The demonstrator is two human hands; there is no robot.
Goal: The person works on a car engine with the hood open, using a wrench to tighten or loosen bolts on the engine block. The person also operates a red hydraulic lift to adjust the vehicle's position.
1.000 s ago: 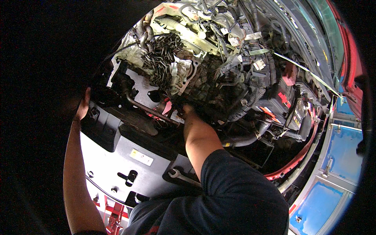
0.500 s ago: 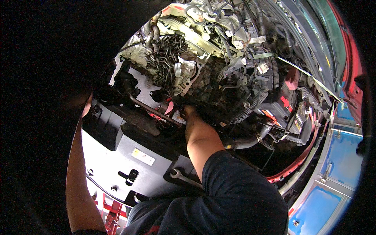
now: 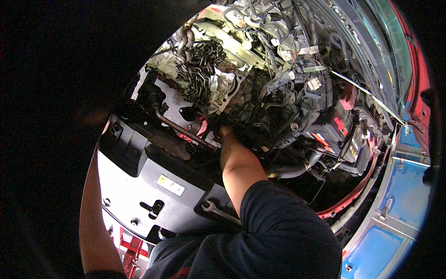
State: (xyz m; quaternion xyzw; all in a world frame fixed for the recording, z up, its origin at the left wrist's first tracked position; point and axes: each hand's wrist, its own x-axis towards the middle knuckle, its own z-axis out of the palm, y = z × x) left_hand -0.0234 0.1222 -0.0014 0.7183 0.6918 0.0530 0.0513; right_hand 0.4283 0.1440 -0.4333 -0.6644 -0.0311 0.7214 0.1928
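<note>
My right hand (image 3: 226,132) reaches down into the engine bay of a car, next to the lower end of a dark metal pipe (image 3: 179,127). Its fingers are lost in shadow among the parts, so what they touch cannot be made out. At the far left my left hand (image 3: 106,126) is mostly swallowed by the dark rim, close to the end of the black front panel. Its fingers do not show. Beyond my right hand lie a heaped rusty chain (image 3: 202,67) and a metal gasket edge (image 3: 226,98) on the engine.
An open-ended wrench (image 3: 220,212) lies on the front panel (image 3: 139,186), beside my right arm. To the right are a battery (image 3: 332,128), a ribbed hose (image 3: 297,132) and loose wiring. Blue cabinets (image 3: 399,195) stand past the red fender. A red stand (image 3: 133,255) shows below.
The view shifts slightly, and a little less of my left hand shows at the dark rim. My right hand stays in the same place, deep among the engine parts.
</note>
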